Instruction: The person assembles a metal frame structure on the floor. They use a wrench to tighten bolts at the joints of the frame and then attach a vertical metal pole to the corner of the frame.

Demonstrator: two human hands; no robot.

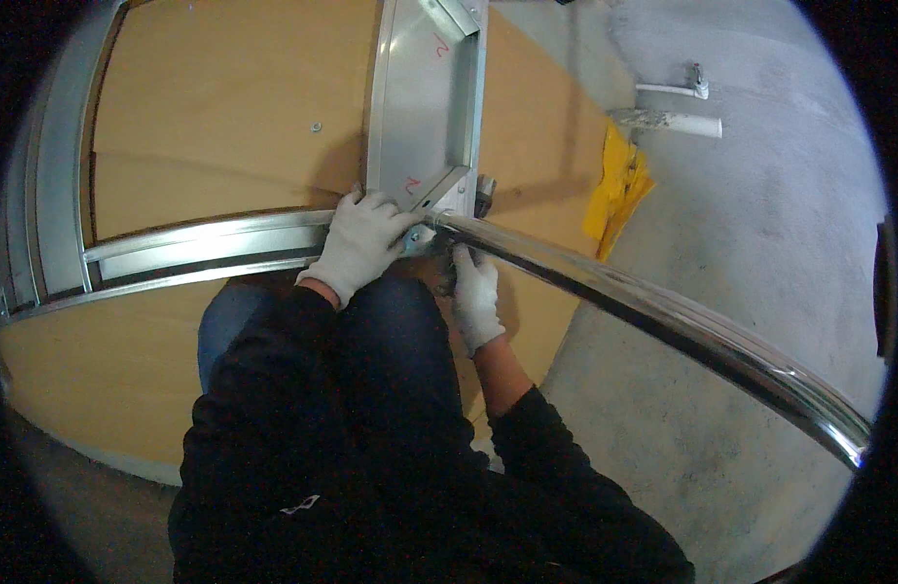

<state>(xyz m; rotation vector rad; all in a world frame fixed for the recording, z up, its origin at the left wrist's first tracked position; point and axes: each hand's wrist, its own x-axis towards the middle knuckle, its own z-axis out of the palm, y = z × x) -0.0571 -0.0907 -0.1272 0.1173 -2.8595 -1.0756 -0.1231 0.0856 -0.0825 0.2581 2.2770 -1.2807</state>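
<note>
My left hand [361, 243], in a white knit glove, grips the right end of a curved metal rail [215, 238], its fingers reaching toward the corner joint. A small bracket with a bolt [417, 240] shows just beside those fingertips. Above stands an upright sheet-metal channel [420, 107] with red hand marks. Below the joint, my gloved right hand [476, 295] is closed, thumb up, under a chrome tube [644, 297]. Something dark lies at its fingers, too shadowed to name. The tube runs from the joint down to the right.
Tan board [235, 107] lies behind and under the frame, with a small nut-like piece [316, 127] on it. A yellow crumpled sheet [616, 190] sits at the board's right edge. On the grey concrete floor [760, 224] are a white pipe [668, 123] and a thinner fitting [697, 88].
</note>
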